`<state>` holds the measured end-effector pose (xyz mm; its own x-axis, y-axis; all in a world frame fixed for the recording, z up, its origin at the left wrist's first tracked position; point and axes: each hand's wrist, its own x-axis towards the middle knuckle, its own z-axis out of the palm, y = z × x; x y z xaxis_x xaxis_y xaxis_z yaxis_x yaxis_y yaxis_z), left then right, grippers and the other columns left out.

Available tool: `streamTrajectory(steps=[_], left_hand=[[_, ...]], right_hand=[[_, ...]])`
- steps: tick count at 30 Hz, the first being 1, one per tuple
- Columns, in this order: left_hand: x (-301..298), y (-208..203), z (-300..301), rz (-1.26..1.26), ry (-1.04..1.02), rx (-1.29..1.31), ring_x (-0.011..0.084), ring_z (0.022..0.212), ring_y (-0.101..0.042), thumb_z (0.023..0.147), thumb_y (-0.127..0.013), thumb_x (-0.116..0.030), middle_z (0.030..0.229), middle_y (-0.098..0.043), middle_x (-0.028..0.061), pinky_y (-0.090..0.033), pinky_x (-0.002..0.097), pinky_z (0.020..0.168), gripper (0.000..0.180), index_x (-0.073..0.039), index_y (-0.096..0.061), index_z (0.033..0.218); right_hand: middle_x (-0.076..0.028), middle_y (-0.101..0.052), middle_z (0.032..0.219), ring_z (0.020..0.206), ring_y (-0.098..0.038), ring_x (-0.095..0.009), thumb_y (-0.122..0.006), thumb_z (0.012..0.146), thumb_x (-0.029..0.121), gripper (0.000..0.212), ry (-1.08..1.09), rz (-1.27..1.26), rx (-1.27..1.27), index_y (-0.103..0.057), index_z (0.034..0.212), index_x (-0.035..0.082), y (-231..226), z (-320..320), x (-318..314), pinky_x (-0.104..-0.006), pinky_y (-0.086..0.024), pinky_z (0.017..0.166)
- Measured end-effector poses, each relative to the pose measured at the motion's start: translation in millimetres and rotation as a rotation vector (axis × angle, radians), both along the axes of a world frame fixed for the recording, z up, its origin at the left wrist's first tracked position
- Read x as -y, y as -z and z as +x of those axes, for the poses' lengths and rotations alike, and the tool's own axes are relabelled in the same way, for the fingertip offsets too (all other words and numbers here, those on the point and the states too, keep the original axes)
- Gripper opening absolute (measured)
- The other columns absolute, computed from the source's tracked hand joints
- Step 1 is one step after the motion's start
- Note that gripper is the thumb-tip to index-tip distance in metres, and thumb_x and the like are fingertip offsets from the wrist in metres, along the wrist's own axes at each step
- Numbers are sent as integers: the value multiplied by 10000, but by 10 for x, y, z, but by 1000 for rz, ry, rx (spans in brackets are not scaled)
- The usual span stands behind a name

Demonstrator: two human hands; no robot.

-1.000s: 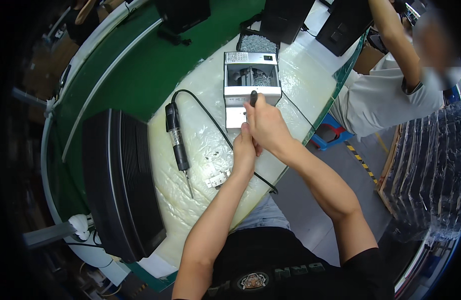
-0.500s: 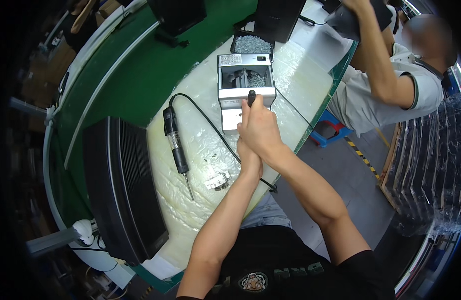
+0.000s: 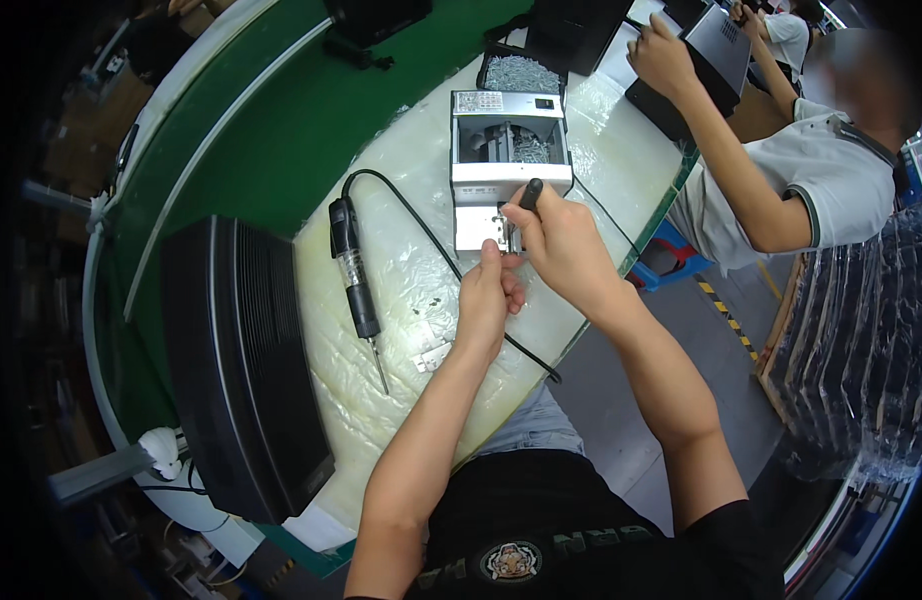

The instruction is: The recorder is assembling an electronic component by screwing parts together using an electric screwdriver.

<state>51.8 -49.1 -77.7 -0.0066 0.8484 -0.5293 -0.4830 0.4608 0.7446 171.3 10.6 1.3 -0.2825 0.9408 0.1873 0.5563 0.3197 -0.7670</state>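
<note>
My right hand (image 3: 571, 240) is closed round a tool with a thick black handle (image 3: 530, 193); its kind does not show. My left hand (image 3: 488, 300) pinches a small shiny metal part (image 3: 509, 240) just below it, its thumb pointing away from me and its lower fingers curled. Both hands are at the front of a grey box-shaped screw feeder (image 3: 511, 180), whose open hopper holds loose screws. A little metal bracket (image 3: 433, 357) lies on the table, partly behind my left forearm.
An electric screwdriver (image 3: 354, 270) with a black cord lies left of the feeder. Farther left stands a large black ribbed housing (image 3: 246, 370). Behind the feeder sits a black tray of screws (image 3: 524, 75). A co-worker (image 3: 781, 170) handles a black unit on the right.
My hands were held together in front of the feeder; now they are apart, the right one farther right and the left one lower. The co-worker's black unit has come down onto the table.
</note>
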Motion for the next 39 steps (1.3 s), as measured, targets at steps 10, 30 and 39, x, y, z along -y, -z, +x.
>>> streamTrajectory(steps=[10, 30, 39], left_hand=[[66, -16, -58, 46, -24, -34, 92, 569, -463, 1109, -465, -434, 671, -429, -32, -363, 252, 517, 540, 81, -630, 1128], [82, -366, -138, 360, 191, -1092, 111, 477, -403, 950, -706, -119, 525, -445, 37, -351, 332, 488, 124, 3, -688, 962], [78, -274, -192, 516, 123, -1177, 239, 432, -529, 927, -728, -107, 524, -504, 86, -428, 387, 471, 112, -50, -678, 1009]], right_hand=[[-182, -699, 1022, 877, -717, -346, -725, 873, -8, 191, 82, 330, -237, -654, 1050, -19, 358, 78, 707, -401, -582, 741], [-176, -703, 918, 785, -715, -347, -716, 904, -13, 225, 117, 271, -214, -600, 1097, -22, 207, 122, 336, -386, -566, 676], [-187, -701, 821, 730, -709, -365, -707, 924, 53, 161, -69, 125, -139, -615, 1035, -17, -115, 161, -35, -419, -555, 627]])
